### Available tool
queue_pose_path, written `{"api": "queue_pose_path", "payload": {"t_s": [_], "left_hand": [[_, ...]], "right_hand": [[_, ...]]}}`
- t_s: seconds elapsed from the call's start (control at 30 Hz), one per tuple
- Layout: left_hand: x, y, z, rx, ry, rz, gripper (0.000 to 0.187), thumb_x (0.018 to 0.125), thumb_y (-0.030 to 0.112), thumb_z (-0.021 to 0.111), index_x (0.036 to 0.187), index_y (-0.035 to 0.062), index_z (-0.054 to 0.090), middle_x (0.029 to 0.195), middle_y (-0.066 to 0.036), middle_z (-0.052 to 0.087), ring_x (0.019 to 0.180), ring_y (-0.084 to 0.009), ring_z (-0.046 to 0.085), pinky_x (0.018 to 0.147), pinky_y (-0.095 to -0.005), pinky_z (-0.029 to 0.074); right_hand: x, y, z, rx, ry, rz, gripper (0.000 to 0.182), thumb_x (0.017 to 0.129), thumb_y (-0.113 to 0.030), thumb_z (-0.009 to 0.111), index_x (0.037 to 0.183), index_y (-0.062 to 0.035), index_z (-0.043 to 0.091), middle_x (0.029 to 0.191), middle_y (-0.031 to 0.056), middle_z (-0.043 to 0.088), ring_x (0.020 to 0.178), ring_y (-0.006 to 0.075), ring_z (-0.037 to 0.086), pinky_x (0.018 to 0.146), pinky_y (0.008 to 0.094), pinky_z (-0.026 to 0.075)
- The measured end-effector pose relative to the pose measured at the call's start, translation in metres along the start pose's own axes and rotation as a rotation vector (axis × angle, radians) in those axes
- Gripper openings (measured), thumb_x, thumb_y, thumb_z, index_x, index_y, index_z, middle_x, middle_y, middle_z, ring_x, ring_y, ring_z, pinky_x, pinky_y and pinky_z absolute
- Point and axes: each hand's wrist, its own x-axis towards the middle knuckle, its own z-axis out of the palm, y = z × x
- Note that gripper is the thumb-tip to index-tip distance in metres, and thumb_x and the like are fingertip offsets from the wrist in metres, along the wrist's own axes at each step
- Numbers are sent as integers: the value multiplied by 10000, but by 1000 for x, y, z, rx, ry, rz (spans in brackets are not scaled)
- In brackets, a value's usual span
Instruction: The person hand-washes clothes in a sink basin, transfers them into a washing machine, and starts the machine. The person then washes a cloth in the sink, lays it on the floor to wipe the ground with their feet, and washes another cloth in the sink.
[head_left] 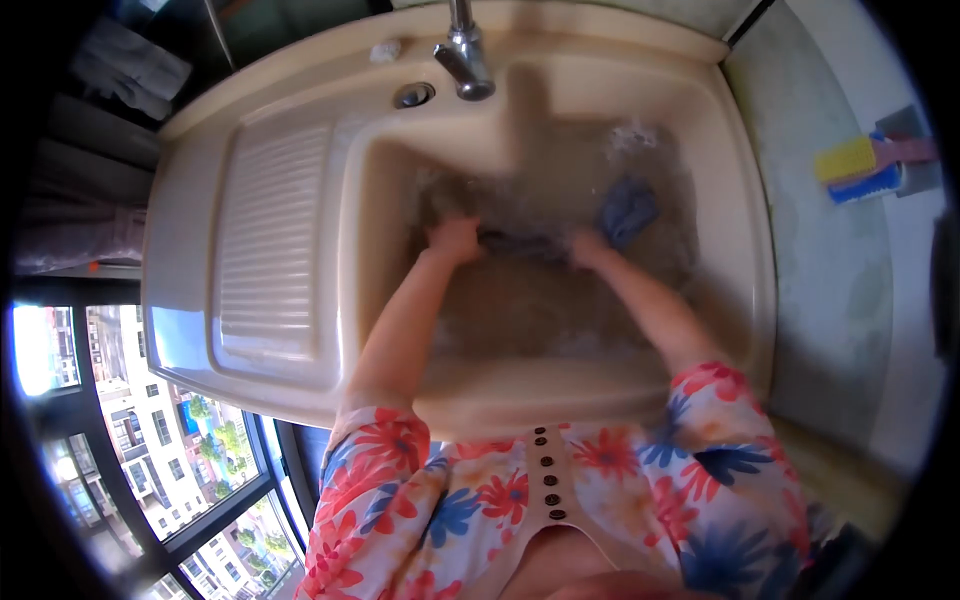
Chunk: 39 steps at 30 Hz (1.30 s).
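Note:
A wet dark blue-grey cloth (525, 244) stretches between my hands in the murky water of the basin. My left hand (457, 239) is closed on its left end, fingers partly under the water. Toward the other end my right hand (587, 246) grips it, with the fingertips hidden and a little blurred. A bunched blue part of cloth (628, 209) rises from the water just beyond my right hand. Grey-brown water (540, 310) surrounds both hands, with some foam (633, 138) near the far right corner.
The beige sink (352, 250) has a ribbed washboard (275, 245) on its left. A chrome tap (465, 65) stands at the back edge, near a round metal fitting (414, 95). Brushes (850, 168) hang on the right wall. A window (170, 440) lies at lower left.

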Motion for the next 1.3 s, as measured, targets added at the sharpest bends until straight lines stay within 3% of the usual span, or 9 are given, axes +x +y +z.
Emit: {"api": "queue_pose_path", "payload": {"t_s": [0.13, 0.33, 0.4, 0.47, 0.83, 0.93, 1.0, 1.13, 1.3], "left_hand": [[-1, -4, 0, -382, 96, 75, 668, 702, 409, 645, 1250, 107, 412, 1243, -169, 443, 1005, -375, 529, 815, -634, 363], [-50, 57, -19, -2218, -781, -34, 805, 752, 671, 433, 1252, 42, 382, 1179, -185, 492, 1008, -353, 534, 852, -529, 407], [-54, 76, -19, -2500, -507, 169, 838, 751, 722, 329, 1239, 43, 389, 1172, -209, 487, 1023, -390, 510, 854, -521, 407], [-66, 82, -25, -2410, -507, 469, 759, 765, 704, 317, 1196, 89, 422, 1159, -233, 484, 1024, -371, 501, 839, -447, 436], [-41, 71, -18, -2545, -24, 180, 443, 830, 370, 389, 954, -30, 531, 953, -162, 586, 831, -291, 568, 785, -418, 468], [-83, 90, -61, -2682, -291, 199, 351, 805, 271, 465, 1058, 41, 544, 1030, -107, 589, 918, -276, 564, 841, -459, 435], [-92, 108, -70, -2621, -336, 239, 337, 819, 263, 445, 1074, 71, 553, 1066, -88, 581, 973, -261, 544, 842, -422, 431], [-73, 116, -50, -2783, -418, 689, 347, 837, 290, 427, 1077, 72, 550, 1126, -91, 546, 1042, -266, 501, 880, -422, 399], [-81, 120, -68, -2892, -461, 735, 413, 864, 383, 383, 1186, 143, 482, 1229, -50, 465, 1131, -269, 425, 928, -436, 345]], "right_hand": [[-48, -23, -117, 349, 247, 35, 251, 674, -138, 583, 916, -171, 642, 901, 112, 626, 882, 314, 574, 745, 398, 462], [-133, -90, -203, 284, 515, -644, 333, 630, 42, 536, 951, -45, 537, 923, 115, 561, 913, 311, 490, 780, 371, 426], [-155, -103, -193, 347, 475, -783, 359, 629, 52, 528, 981, -20, 531, 932, 132, 550, 923, 309, 487, 791, 367, 426], [-177, -112, -179, 406, 456, -886, 391, 617, 60, 531, 1004, 1, 528, 933, 137, 542, 939, 300, 484, 808, 362, 425], [-198, -79, -227, 802, -4, -880, 379, 681, 6, 629, 1051, -4, 546, 1054, 91, 553, 963, 217, 538, 865, 309, 419], [-124, -20, -252, 1418, 54, -987, 328, 756, -113, 560, 1069, -17, 556, 1069, 32, 586, 953, 161, 567, 904, 293, 406], [-79, -13, -199, 1776, 248, -421, 361, 834, -257, 478, 1102, -25, 544, 1066, 56, 589, 975, 175, 559, 923, 315, 396], [18, -41, -42, 2095, 270, -1137, 509, 846, -417, 441, 1212, -64, 449, 1184, 87, 505, 1081, 221, 487, 936, 370, 384], [-27, -72, -84, 2504, -199, -688, 453, 852, -380, 399, 1195, -87, 442, 1176, 147, 486, 1060, 312, 486, 917, 425, 382]]}}
